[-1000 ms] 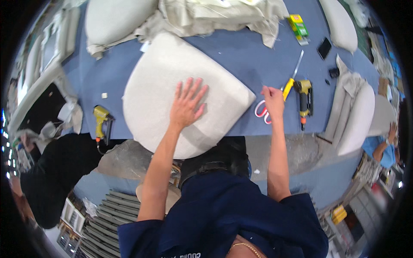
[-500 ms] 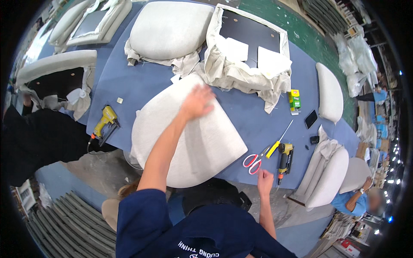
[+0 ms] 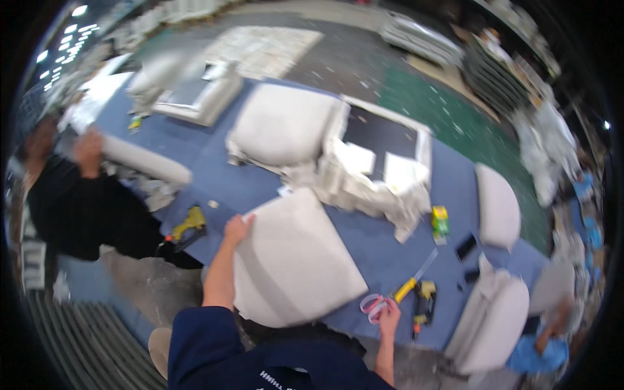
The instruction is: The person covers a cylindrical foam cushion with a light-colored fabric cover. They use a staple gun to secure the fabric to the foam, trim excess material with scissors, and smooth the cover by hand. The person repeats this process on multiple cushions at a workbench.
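The whole scene is smeared with motion, so fine detail is hard to read, and the person's body at the bottom edge is cut off below the dark blue sleeves. Nearest, the right hand [image 3: 389, 313] rests at the table's front edge, touching the pink-handled scissors [image 3: 372, 305]; whether its fingers are curled through the handles or just lying on them I cannot tell. Just beyond lie a yellow-handled screwdriver [image 3: 414, 281] and a small yellow and black power tool [image 3: 426, 300]. The big pale grey seat cushion [image 3: 296, 260] lies flat on the blue table [image 3: 227, 179], overhanging the near edge, between the two arms. The left hand [image 3: 237, 229] reaches up along the cushion's left side and closes on its far left corner, fingers folded over the edge. Left of it sits a yellow stapler gun [image 3: 188, 222]. Farther back are another grey cushion [image 3: 283, 123] and a wrapped frame [image 3: 383, 162]. At the far left, a person in black [image 3: 78, 195] handles a long pad, blurred.
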### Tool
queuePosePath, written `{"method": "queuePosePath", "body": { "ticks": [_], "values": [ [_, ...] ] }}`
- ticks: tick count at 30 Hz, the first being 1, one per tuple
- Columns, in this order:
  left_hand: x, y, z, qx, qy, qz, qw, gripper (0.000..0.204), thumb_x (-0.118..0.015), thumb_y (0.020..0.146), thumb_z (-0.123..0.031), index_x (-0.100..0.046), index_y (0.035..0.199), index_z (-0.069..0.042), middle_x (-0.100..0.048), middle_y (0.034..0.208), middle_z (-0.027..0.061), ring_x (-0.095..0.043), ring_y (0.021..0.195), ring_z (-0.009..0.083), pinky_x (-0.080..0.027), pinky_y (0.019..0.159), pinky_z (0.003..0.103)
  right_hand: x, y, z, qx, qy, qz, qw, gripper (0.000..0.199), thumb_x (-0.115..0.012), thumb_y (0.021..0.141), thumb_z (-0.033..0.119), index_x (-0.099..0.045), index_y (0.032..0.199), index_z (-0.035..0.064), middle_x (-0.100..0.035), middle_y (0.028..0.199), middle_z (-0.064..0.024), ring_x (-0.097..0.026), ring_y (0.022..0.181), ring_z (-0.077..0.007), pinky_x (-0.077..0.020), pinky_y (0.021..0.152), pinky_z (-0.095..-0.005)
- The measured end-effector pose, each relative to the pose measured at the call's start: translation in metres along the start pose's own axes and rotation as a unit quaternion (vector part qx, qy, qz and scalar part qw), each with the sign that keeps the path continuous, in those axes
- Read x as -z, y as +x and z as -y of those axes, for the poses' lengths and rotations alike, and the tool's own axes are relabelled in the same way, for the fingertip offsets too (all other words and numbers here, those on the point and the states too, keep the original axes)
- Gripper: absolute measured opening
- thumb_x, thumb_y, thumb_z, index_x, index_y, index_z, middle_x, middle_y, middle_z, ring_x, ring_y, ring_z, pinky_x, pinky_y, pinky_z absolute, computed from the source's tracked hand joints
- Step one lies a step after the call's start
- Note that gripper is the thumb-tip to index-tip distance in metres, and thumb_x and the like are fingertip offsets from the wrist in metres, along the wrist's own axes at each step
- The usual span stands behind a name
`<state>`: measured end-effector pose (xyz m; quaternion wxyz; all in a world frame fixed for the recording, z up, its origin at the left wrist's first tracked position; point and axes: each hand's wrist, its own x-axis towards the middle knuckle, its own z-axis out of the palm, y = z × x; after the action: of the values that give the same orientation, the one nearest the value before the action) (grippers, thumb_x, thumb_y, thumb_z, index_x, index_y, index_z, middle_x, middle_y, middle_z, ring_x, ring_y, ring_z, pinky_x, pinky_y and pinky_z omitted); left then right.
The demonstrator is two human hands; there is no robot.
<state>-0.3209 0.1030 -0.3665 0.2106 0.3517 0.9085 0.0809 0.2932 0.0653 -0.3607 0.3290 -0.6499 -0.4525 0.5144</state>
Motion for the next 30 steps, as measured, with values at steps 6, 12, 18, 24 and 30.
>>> {"method": "queuePosePath", "body": {
  "ticks": [6, 12, 18, 24, 30],
  "values": [
    [0.038, -0.043, 0.014, 0.074, -0.083, 0.055, 0.992, 0.101, -0.041, 0.082, -0.087, -0.063, 0.130, -0.001, -0.061, 0.134, 0.0242, -0.056, 0.128, 0.0394, -0.042, 0.108, 0.049, -0.010, 0.059, 0.068, 0.175, -0.158, -0.140, 0.962, 0.063, -0.062, 0.090, 0.007, -0.037, 0.148, -0.0010, -0.055, 0.118, -0.0176, -0.055, 0.102, -0.0281, -0.0459, 0.092, -0.0385],
    [0.036, -0.122, 0.082, 0.198, -0.185, -0.047, 0.961, 0.089, -0.033, 0.089, -0.082, -0.067, 0.131, -0.012, -0.062, 0.134, 0.0232, -0.054, 0.130, 0.0405, -0.038, 0.112, 0.049, -0.014, 0.096, -0.120, -0.287, 0.010, 0.237, 0.928, 0.070, -0.044, 0.100, 0.060, -0.051, 0.129, -0.0029, -0.066, 0.109, -0.0266, -0.071, 0.084, -0.0343, -0.0594, 0.073, -0.0419],
    [0.066, -0.208, 0.115, 0.232, -0.206, -0.123, 0.943, 0.078, -0.043, 0.092, -0.075, -0.070, 0.125, -0.010, -0.069, 0.123, 0.0204, -0.062, 0.120, 0.0369, -0.044, 0.105, 0.046, -0.094, -0.011, -0.057, -0.320, 0.226, 0.340, 0.855, 0.095, -0.038, 0.091, 0.080, -0.039, 0.143, -0.0007, -0.044, 0.145, -0.0269, -0.047, 0.133, -0.0412, -0.0408, 0.107, -0.0582],
    [0.155, -0.288, 0.055, 0.023, -0.303, -0.098, 0.948, 0.057, -0.081, 0.078, -0.053, -0.068, 0.104, -0.004, -0.070, 0.096, 0.0081, -0.065, 0.090, 0.0173, -0.050, 0.084, 0.034, -0.116, -0.006, -0.026, -0.384, 0.284, 0.308, 0.823, 0.113, -0.037, 0.081, 0.091, -0.033, 0.149, 0.0006, -0.044, 0.146, -0.0205, -0.037, 0.138, -0.0382, -0.0291, 0.114, -0.0545],
    [0.193, -0.403, -0.044, -0.092, -0.216, -0.257, 0.938, 0.058, -0.095, 0.059, -0.034, -0.066, 0.099, -0.003, -0.068, 0.090, 0.0088, -0.067, 0.086, 0.0208, -0.052, 0.081, 0.034, -0.131, 0.038, -0.020, -0.294, 0.398, 0.369, 0.787, 0.110, -0.040, 0.080, 0.090, -0.032, 0.155, 0.0096, -0.037, 0.154, -0.0092, -0.031, 0.144, -0.0322, -0.0306, 0.114, -0.0501]
  ]
}}
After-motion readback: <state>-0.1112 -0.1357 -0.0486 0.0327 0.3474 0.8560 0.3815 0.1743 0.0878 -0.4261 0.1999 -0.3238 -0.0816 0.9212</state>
